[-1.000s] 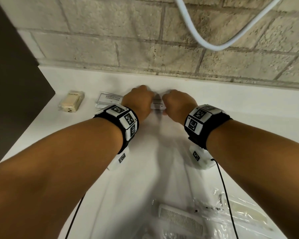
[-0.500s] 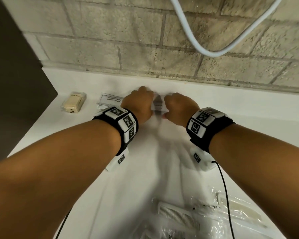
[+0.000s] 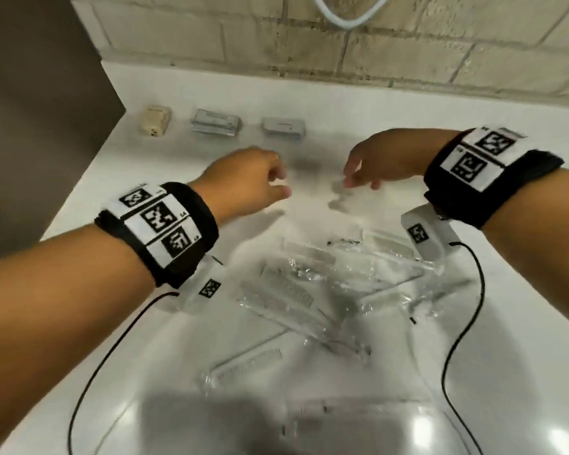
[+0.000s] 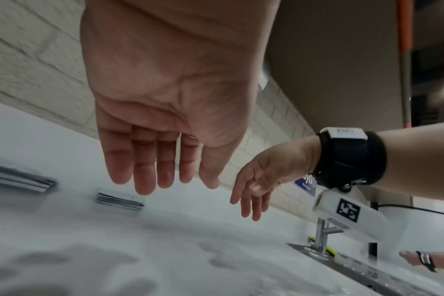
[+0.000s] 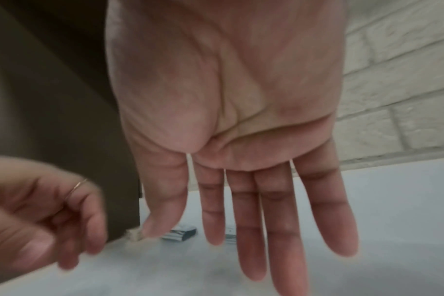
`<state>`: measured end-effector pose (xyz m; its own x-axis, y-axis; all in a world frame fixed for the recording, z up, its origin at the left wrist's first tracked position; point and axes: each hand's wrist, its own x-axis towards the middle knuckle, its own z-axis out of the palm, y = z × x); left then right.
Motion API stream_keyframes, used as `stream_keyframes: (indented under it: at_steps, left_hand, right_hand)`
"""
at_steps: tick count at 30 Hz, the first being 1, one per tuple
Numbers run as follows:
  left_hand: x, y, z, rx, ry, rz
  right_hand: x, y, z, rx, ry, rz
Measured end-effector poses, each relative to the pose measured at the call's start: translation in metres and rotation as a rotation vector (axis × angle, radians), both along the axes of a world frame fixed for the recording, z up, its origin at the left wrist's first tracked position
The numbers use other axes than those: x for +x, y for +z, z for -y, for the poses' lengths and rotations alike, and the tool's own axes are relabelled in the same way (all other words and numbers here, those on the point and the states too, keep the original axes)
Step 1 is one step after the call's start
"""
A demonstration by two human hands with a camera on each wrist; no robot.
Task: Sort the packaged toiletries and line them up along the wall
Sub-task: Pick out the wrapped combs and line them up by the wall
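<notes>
Three items stand in a row near the brick wall: a cream soap packet point(image 3: 155, 123) at the left, a stack of grey-white sachets point(image 3: 216, 122), and a smaller sachet stack point(image 3: 283, 126). My left hand point(image 3: 281, 187) and right hand point(image 3: 355, 178) hover over the white counter point(image 3: 375, 103), a little in front of the smaller stack and apart from it. Both are empty with relaxed fingers. The left wrist view shows the left hand point(image 4: 162, 180) open above the smaller stack point(image 4: 119, 201). The right hand point(image 5: 254, 250) shows straight fingers, with the sachets point(image 5: 180, 234) beyond.
Several combs in clear plastic sleeves point(image 3: 289, 287) lie scattered on the counter between my forearms, more wrapped items point(image 3: 247, 359) nearer me. A dark panel point(image 3: 40, 110) borders the counter's left. A white hose point(image 3: 345, 18) hangs on the wall. Wrist-camera cables trail over the counter.
Both hands have let go of the smaller sachet stack by the wall and drawn back toward me, apart from each other. The stack now lies in the row.
</notes>
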<state>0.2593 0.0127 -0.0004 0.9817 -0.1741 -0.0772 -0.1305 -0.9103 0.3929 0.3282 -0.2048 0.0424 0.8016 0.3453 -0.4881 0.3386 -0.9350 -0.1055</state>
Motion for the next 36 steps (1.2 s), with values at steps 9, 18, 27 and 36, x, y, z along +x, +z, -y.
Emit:
stream_keyframes:
  at_steps: [9, 18, 27, 36]
  left_hand:
    - [-0.151, -0.023, 0.013, 0.08, 0.034, -0.199]
    - [-0.192, -0.052, 0.039, 0.171, 0.054, -0.245]
    - [-0.193, -0.055, 0.038, 0.274, 0.106, -0.192]
    - [-0.197, -0.047, 0.025, 0.304, 0.129, -0.236]
  right_hand:
    - [-0.15, -0.029, 0.039, 0.007, 0.163, -0.142]
    - [-0.238, -0.075, 0.038, -0.141, 0.526, -0.105]
    - [-0.196, -0.059, 0.033, 0.047, 0.284, 0.014]
    - [-0.17, -0.092, -0.017, 0.107, 0.072, 0.143]
